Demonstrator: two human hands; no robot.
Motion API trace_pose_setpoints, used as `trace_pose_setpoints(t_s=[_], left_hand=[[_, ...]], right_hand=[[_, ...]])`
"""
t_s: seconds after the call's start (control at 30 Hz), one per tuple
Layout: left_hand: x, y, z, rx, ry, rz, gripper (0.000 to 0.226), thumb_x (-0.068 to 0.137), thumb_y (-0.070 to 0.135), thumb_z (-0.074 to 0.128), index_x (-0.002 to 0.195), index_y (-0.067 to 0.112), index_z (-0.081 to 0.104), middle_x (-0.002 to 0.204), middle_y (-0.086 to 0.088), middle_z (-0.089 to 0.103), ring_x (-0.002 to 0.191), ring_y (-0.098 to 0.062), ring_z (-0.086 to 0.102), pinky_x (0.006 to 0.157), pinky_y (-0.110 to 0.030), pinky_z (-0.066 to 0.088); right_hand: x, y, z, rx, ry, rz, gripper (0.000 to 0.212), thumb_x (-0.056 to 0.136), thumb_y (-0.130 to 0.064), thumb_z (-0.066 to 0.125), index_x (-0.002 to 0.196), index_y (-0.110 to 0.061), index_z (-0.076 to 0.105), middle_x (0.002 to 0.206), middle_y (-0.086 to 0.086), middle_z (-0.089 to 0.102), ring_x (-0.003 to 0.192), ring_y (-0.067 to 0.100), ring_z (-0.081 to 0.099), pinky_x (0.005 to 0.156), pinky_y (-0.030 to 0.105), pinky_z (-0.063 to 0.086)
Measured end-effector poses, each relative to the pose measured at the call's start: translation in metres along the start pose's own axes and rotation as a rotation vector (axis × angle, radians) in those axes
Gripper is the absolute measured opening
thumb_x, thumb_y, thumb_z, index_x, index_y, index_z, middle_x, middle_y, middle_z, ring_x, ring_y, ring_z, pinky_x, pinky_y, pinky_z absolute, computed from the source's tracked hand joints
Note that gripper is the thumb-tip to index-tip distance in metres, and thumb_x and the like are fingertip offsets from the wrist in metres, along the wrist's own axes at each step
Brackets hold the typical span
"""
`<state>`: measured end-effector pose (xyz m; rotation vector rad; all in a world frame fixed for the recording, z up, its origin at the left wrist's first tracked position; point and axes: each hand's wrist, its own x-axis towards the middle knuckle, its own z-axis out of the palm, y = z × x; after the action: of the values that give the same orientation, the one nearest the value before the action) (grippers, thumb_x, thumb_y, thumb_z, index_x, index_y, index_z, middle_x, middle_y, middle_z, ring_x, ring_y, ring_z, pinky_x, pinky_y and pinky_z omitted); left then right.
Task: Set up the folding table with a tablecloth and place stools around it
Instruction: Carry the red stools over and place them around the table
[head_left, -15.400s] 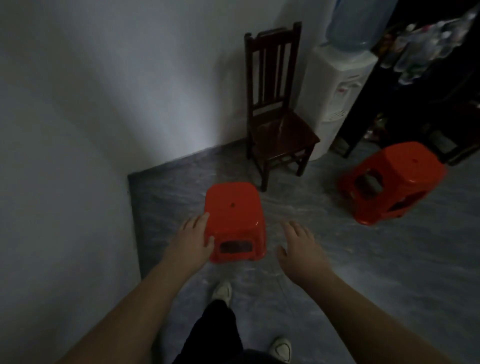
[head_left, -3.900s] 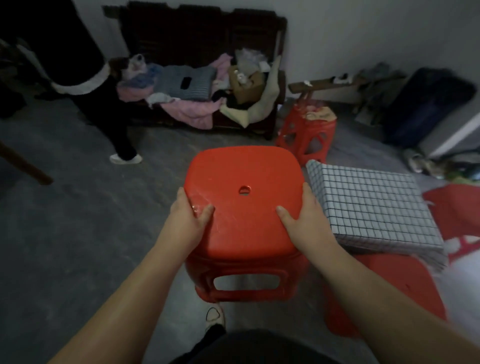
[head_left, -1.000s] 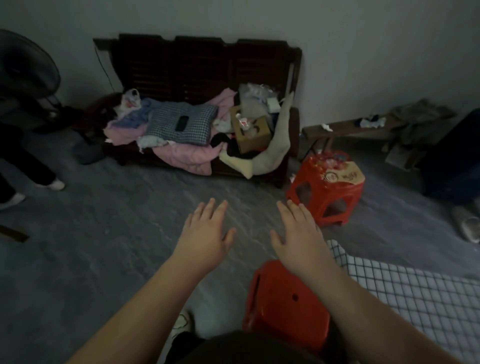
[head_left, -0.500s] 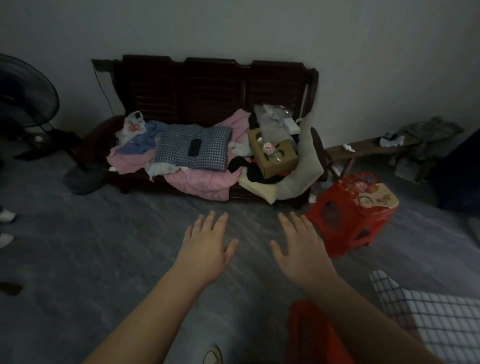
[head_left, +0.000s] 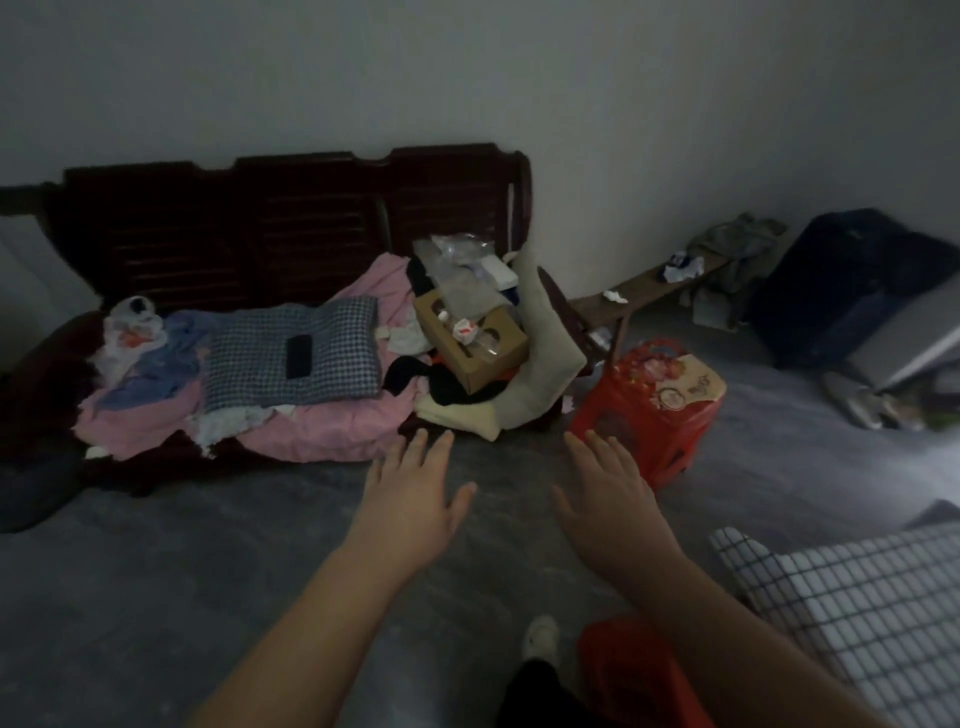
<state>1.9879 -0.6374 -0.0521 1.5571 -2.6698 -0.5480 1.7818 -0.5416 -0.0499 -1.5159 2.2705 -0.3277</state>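
My left hand and my right hand are stretched out in front of me over the grey floor, fingers spread, holding nothing. A corner of the table under its white checked tablecloth shows at the lower right. A red plastic stool stands low beside it, partly hidden by my right forearm. Another red stool, with a printed package lying on top, stands just beyond my right hand's fingertips.
A dark wooden bench along the wall is piled with clothes, a checked cushion and a cardboard box. A low wooden bench, a dark suitcase and shoes lie at the right. My foot is on the floor.
My view has shifted left and forward: the far red stool now lies right at my right hand's fingertips, and the near stool and table edge sit lower right. Both hands stay spread.
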Motion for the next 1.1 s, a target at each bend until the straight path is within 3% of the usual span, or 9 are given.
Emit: trace_pose_setpoints(t_s=[0.23, 0.53, 0.83, 0.9, 1.03, 1.1], left_hand=[[0.148, 0.050, 0.004, 0.048, -0.050, 0.096, 0.072, 0.099, 0.057, 0.039, 0.159, 0.026, 0.013, 0.166, -0.007, 0.015, 0.153, -0.029, 0.010, 0.122, -0.050, 0.018], [0.349, 0.152, -0.008, 0.091, -0.075, 0.247, 0.069, 0.099, 0.055, 0.041, 0.156, 0.024, 0.020, 0.162, -0.008, 0.025, 0.149, -0.029, 0.023, 0.118, -0.049, 0.026], [0.505, 0.243, 0.034, 0.021, -0.239, 0.367, 0.068, 0.099, 0.049, 0.047, 0.157, 0.024, 0.020, 0.163, -0.005, 0.023, 0.150, -0.023, 0.020, 0.122, -0.043, 0.023], [0.539, 0.263, 0.048, 0.030, -0.264, 0.436, 0.068, 0.100, 0.049, 0.045, 0.157, 0.023, 0.021, 0.164, -0.006, 0.023, 0.150, -0.024, 0.019, 0.121, -0.041, 0.019], [0.611, 0.289, 0.080, 0.048, -0.358, 0.575, 0.069, 0.099, 0.050, 0.044, 0.157, 0.021, 0.020, 0.163, -0.009, 0.022, 0.150, -0.025, 0.020, 0.121, -0.042, 0.022], [0.648, 0.298, 0.096, 0.096, -0.416, 0.633, 0.071, 0.099, 0.051, 0.044, 0.157, 0.021, 0.018, 0.164, -0.011, 0.021, 0.150, -0.027, 0.019, 0.121, -0.044, 0.023]], right_hand=[[0.101, 0.070, -0.028, 0.087, 0.043, 0.134, 0.072, 0.097, -0.053, 0.044, 0.157, -0.033, 0.009, 0.166, -0.005, 0.006, 0.152, 0.020, -0.005, 0.121, 0.045, 0.009], [0.254, 0.165, -0.099, 0.182, 0.118, 0.227, 0.070, 0.096, -0.051, 0.045, 0.156, -0.031, 0.015, 0.165, -0.002, 0.014, 0.152, 0.022, 0.004, 0.120, 0.047, 0.014], [0.332, 0.250, -0.116, 0.226, 0.170, 0.514, 0.070, 0.094, -0.052, 0.046, 0.156, -0.031, 0.019, 0.164, -0.001, 0.017, 0.152, 0.023, 0.009, 0.122, 0.048, 0.019], [0.351, 0.269, -0.113, 0.230, 0.177, 0.582, 0.070, 0.092, -0.056, 0.040, 0.154, -0.031, 0.020, 0.163, -0.001, 0.019, 0.151, 0.025, 0.011, 0.121, 0.049, 0.021], [0.394, 0.313, -0.100, 0.186, 0.149, 0.727, 0.077, 0.090, -0.071, 0.009, 0.154, -0.031, 0.021, 0.163, 0.001, 0.021, 0.151, 0.028, 0.015, 0.119, 0.050, 0.022], [0.412, 0.323, -0.106, 0.246, 0.148, 0.859, 0.070, 0.095, -0.061, 0.028, 0.156, -0.027, 0.019, 0.164, 0.003, 0.019, 0.152, 0.027, 0.012, 0.121, 0.049, 0.020]])
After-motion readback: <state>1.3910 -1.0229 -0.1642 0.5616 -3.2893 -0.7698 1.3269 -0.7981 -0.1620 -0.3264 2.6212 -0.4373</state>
